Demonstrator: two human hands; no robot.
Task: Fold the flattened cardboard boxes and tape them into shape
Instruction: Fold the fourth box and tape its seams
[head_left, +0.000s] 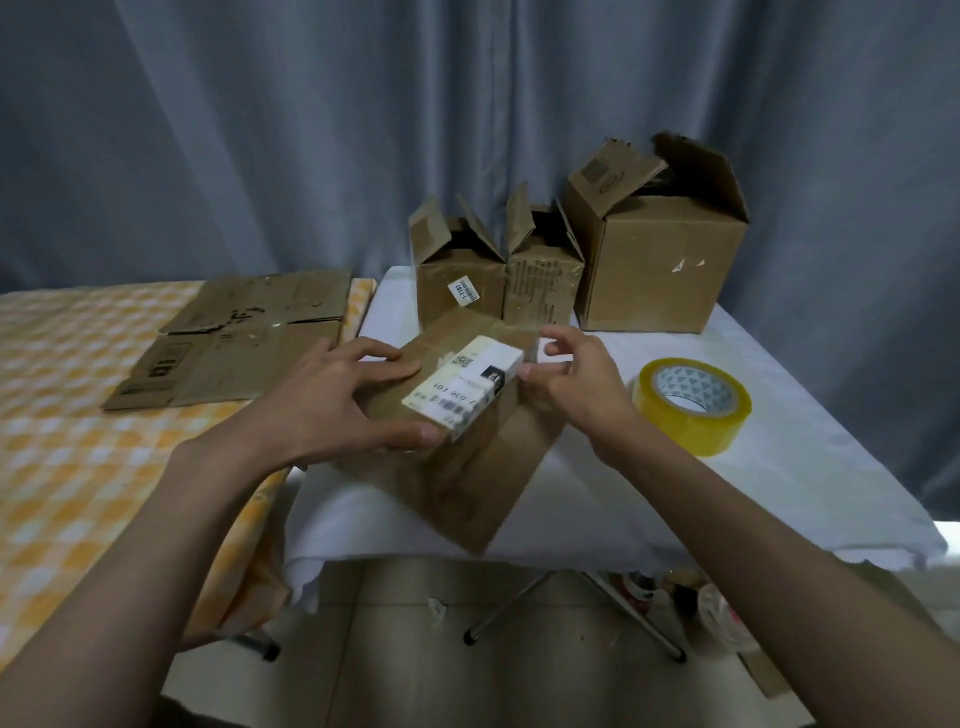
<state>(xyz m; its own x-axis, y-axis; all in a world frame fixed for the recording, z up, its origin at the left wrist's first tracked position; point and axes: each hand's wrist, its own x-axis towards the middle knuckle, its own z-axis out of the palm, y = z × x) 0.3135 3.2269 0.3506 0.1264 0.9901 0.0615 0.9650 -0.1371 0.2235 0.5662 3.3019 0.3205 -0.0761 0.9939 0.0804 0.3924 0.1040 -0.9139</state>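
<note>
backdrop: grey-blue pleated curtain (260, 130) hangs behind the whole scene.
surfaces: a small folding table under a white cloth (779, 493) at centre right; beside it on the left, a surface in an orange-and-white check cloth (78, 441).
largest box: a plain brown cardboard cube (654, 270), top flaps up and ragged, at the table's far right.
flat stock: creased, unfolded cardboard sheets (234, 343) lie flat on the check cloth.
mid boxes: two smaller upright cartons (498, 275) with open flaps, side by side, touching the large box's left.
working box: a flattened brown box (478, 467) with a white shipping label (462, 389), tilted at table centre, long axis running from near right to far left, near corner overhanging the table edge; slightly blurred.
tape: a squat yellowish roll of packing tape (691, 405) lies flat, right of the working box.
left hand (337, 405): fingers spread across the box's left side, thumb hooked at the label's near end, gripping it.
right hand (576, 379): fingers loosely curled at the box's right edge; whether it grips cannot be told.
</note>
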